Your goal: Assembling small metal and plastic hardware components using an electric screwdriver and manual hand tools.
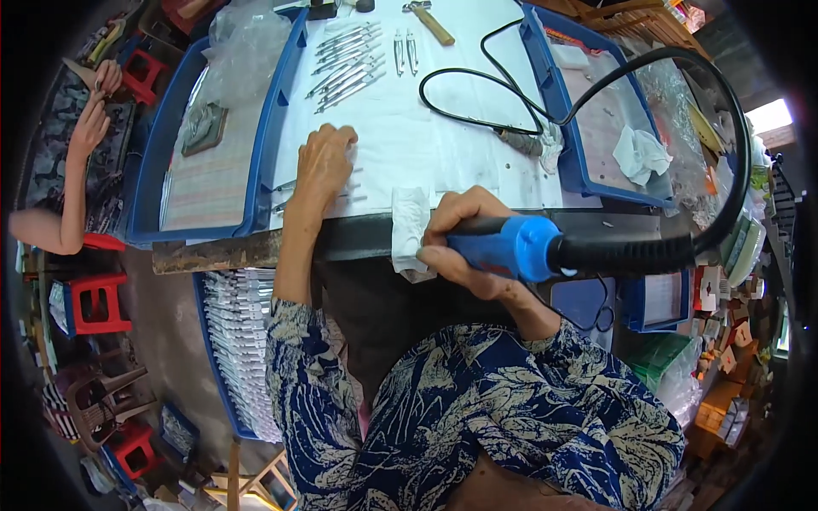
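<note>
My right hand [473, 243] is wrapped round a blue handheld power tool [532, 243], whose thick black cable loops up and over to the right. The tool's working end is hidden behind my fingers. A block wrapped in white cloth [411, 213] sits at the table's front edge, just left of that hand. My left hand [324, 162] rests palm down on the white table covering, fingers curled under, their tips hidden. Slender metal pieces [348, 198] lie beneath and beside its wrist. Farther back is a slanted row of several similar silver pieces [349, 68], with a pair of upright pieces [406, 53] beside it.
Blue trays [266, 162] [579, 162] flank the work surface. A wooden-handled hammer [434, 25] lies at the back. Below the table's left edge stands a crate of stacked metal parts [243, 349]. Another person's hands [94, 111] are at far left, near red stools [98, 304].
</note>
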Demonstrator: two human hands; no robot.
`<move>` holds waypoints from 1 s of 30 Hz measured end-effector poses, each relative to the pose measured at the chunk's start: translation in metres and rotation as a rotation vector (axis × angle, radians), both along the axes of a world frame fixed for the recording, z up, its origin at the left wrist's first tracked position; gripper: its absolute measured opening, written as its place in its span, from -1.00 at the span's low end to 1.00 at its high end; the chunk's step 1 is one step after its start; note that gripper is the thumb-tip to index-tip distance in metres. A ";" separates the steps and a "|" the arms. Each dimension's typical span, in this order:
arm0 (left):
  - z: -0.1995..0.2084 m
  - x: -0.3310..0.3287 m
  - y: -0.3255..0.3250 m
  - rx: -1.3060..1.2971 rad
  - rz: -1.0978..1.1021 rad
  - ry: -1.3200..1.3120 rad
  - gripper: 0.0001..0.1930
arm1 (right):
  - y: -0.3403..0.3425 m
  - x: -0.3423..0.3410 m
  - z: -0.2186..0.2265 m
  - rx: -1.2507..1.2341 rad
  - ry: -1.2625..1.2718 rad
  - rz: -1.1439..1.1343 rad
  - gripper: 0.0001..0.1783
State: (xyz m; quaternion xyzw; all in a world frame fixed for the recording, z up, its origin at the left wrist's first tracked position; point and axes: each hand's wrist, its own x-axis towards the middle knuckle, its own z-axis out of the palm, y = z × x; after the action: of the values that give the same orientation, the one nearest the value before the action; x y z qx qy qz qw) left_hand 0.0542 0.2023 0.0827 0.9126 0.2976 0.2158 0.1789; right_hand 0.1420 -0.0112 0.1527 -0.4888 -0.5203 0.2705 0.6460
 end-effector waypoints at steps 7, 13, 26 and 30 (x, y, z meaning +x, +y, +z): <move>-0.002 0.081 0.053 0.085 0.009 -0.057 -0.75 | -0.003 -0.005 -0.002 -0.019 0.031 -0.068 -0.74; -0.021 0.108 0.064 0.322 0.096 -0.010 -0.83 | -0.003 -0.012 0.005 -0.013 0.094 -0.065 -0.73; -0.018 0.102 0.033 0.552 0.197 0.143 -0.83 | -0.009 -0.004 0.011 -0.076 0.043 -0.017 -0.72; 0.004 0.074 0.015 0.596 0.084 -0.177 -0.80 | -0.003 -0.008 -0.001 -0.054 0.123 0.033 -0.74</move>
State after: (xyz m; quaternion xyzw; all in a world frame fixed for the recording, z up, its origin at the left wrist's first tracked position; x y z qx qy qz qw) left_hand 0.1284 0.2168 0.0862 0.8894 0.2419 0.3795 -0.0802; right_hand 0.1342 -0.0143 0.1522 -0.4800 -0.4799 0.3246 0.6588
